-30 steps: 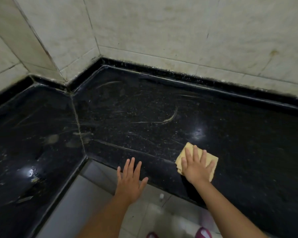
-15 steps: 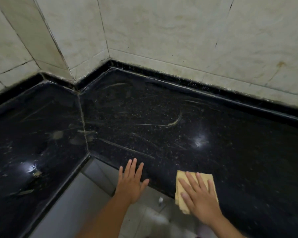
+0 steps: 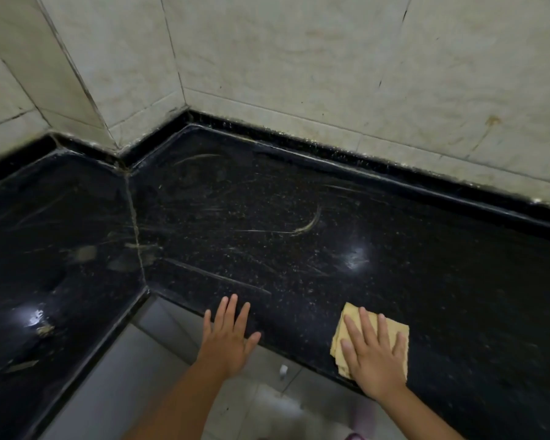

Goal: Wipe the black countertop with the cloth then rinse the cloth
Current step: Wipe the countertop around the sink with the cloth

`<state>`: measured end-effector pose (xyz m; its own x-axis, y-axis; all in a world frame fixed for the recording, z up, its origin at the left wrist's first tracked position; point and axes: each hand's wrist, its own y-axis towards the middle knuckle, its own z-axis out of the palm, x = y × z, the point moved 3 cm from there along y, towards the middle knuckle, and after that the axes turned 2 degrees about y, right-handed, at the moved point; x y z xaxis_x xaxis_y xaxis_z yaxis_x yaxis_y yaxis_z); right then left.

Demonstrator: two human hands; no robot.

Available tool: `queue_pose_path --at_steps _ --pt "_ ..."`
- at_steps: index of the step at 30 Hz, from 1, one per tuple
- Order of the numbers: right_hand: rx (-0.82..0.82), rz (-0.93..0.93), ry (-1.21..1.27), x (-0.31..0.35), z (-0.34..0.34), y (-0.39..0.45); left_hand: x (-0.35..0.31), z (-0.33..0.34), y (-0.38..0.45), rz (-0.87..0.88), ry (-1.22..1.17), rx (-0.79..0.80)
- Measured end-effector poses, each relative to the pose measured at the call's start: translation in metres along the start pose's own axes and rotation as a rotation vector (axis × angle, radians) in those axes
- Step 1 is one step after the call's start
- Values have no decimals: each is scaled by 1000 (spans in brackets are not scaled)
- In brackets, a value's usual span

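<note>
The right hand [image 3: 375, 360], fingers flat, presses the cloth [image 3: 350, 325], which has slid back onto the counter [image 3: 267, 242] near its front edge. The left hand [image 3: 227, 339] stays flat at the edge, fingers straight. Streaks mark the black counter below tiled walls [image 3: 299, 58].

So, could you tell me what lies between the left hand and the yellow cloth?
In the head view, only bare black countertop separates the left hand from the yellow cloth.
</note>
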<state>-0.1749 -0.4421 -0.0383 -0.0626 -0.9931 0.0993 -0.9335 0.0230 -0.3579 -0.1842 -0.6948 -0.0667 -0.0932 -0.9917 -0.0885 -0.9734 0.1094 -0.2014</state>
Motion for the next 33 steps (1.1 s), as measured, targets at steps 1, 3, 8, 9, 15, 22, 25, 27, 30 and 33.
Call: queue_pose_path --at_steps 1,3,8,9,15,22,25,27,30,33 --pt "-52 -27 -43 12 4 2 3 4 1 -2 12 11" --pt "-122 -116 -12 42 20 6 0 -6 0 -58 10 -8" --pt "-171 -333 -51 108 26 4 10 -18 -9 -61 -59 -63" --pt "-179 -339 -71 109 26 3 14 -22 -11 -116 -78 -51" --pt "-170 -259 -31 28 33 -8 30 -14 -5 -172 -117 -108" --pt "40 338 201 -61 -35 57 42 4 8 -119 -93 -271" --pt "27 369 205 -30 -56 108 43 3 9 -86 -114 -245" --pt "32 280 179 11 -60 139 46 6 11 -85 -88 -288" --pt "102 -32 44 98 -48 147 49 11 12 -114 -63 -322" --pt "140 -325 -68 162 -21 109 49 11 13 -123 -58 -349"
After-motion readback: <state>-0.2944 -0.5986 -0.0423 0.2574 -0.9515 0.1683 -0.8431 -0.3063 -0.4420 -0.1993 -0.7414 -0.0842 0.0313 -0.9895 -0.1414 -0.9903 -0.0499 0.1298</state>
